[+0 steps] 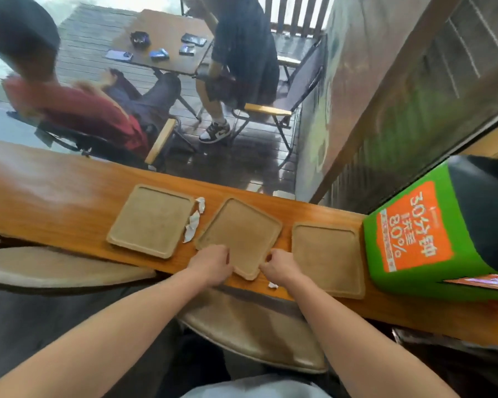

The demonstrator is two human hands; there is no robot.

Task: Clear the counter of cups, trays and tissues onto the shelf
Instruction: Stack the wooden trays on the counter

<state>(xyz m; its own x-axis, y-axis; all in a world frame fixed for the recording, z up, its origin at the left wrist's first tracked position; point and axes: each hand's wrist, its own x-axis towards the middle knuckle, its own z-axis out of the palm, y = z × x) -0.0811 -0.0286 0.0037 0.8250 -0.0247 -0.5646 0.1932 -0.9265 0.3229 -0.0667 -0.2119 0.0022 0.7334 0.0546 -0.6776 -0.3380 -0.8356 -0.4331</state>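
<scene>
Head view: three trays were seen in a row on the tabletop [55,202]. The middle tray [239,234] lay turned, one corner pointing toward the person. The left hand [212,264] and right hand [279,267] were placed either side of that corner, fingers [268,258] curled closed on the two near edges. Crumpled tissues [194,222] lay between it and the left tray [151,219]. A lift toward the body was judged likely. The shelf was not seen.

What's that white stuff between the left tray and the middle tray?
In the head view, crumpled white tissues lie on the counter in the gap between the left tray and the middle tray.
</scene>
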